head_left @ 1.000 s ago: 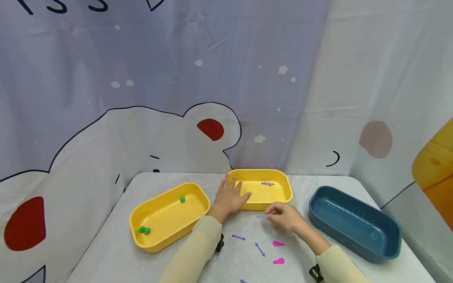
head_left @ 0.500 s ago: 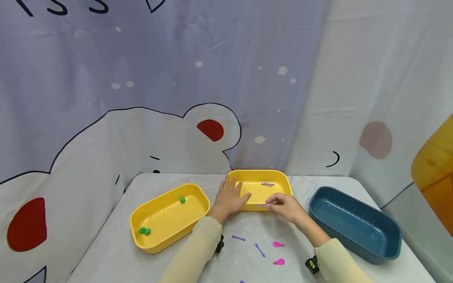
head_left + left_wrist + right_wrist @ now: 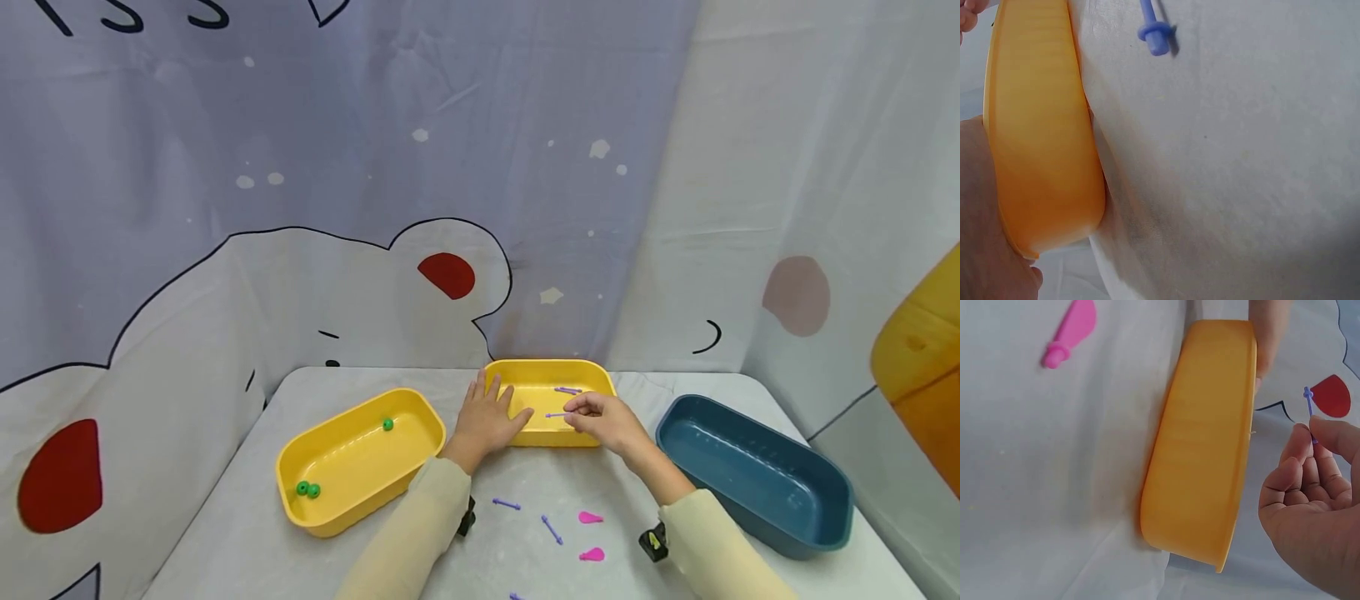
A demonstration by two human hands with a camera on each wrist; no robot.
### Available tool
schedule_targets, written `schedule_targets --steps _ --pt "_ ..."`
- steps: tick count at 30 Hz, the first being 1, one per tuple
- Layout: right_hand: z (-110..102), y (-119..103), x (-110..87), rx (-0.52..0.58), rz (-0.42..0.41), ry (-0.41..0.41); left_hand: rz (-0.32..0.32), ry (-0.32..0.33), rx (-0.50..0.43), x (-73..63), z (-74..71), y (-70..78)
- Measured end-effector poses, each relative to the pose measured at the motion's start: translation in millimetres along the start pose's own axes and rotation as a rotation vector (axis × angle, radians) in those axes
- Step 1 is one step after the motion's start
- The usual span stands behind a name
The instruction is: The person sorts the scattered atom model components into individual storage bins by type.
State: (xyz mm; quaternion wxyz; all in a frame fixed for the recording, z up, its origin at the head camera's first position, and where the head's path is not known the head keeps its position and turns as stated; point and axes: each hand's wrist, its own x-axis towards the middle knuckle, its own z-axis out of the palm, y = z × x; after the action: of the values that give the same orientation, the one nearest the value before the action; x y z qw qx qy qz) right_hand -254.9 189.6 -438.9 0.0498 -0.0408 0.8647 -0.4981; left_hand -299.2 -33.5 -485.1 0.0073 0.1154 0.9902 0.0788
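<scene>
My right hand [image 3: 609,425] pinches a small purple plastic rod with knobbed ends [image 3: 1310,405] between thumb and fingertips, above the front part of the back yellow tray [image 3: 551,438]. The right wrist view shows one end of that rod sticking out past the fingers. My left hand [image 3: 482,425] rests on the tray's left side, fingers straight and spread over the rim. Inside this tray, toward the back, lie purple rods [image 3: 567,390]; their exact number is hard to tell.
On the white table lie loose purple rods [image 3: 551,530] and two pink paddle-shaped pieces [image 3: 592,554]. A second yellow tray [image 3: 375,497] with green beads [image 3: 312,491] stands at left. A dark blue tray [image 3: 750,475] stands at right.
My right hand has lifted the purple rod from in front of the back yellow tray, forward over its front rim. The left hand has stayed where it was.
</scene>
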Motion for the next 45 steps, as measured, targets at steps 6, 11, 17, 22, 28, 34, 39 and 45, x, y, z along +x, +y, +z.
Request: schedule_targets --steps 6,11,17,22,28,34,39,45 --pt "-3 1 9.5 0.034 0.0 0.006 0.001 0.011 -0.004 0.6 2.0 -0.5" --pt "-4 2 17.4 0.039 0.025 0.015 0.007 0.015 -0.005 0.3 2.4 -0.7" --pt "-2 2 29.0 0.063 0.039 0.027 0.0 0.004 0.005 -0.5 1.8 -0.4" --pt "-2 3 38.6 0.083 0.038 0.033 0.0 0.006 0.009 -0.8 1.7 -0.9" --pt "-1 3 48.2 0.105 0.058 0.046 0.002 0.006 0.004 -0.5 1.8 -1.5" --pt "0 4 54.9 0.144 0.099 0.063 0.014 0.018 0.011 -0.6 2.5 -1.7" --pt "2 7 59.8 0.17 0.088 0.074 0.012 0.023 0.012 -0.1 3.5 -1.3" --pt "2 11 65.3 0.165 0.077 0.083 0.012 0.029 0.016 0.9 4.3 -1.2"
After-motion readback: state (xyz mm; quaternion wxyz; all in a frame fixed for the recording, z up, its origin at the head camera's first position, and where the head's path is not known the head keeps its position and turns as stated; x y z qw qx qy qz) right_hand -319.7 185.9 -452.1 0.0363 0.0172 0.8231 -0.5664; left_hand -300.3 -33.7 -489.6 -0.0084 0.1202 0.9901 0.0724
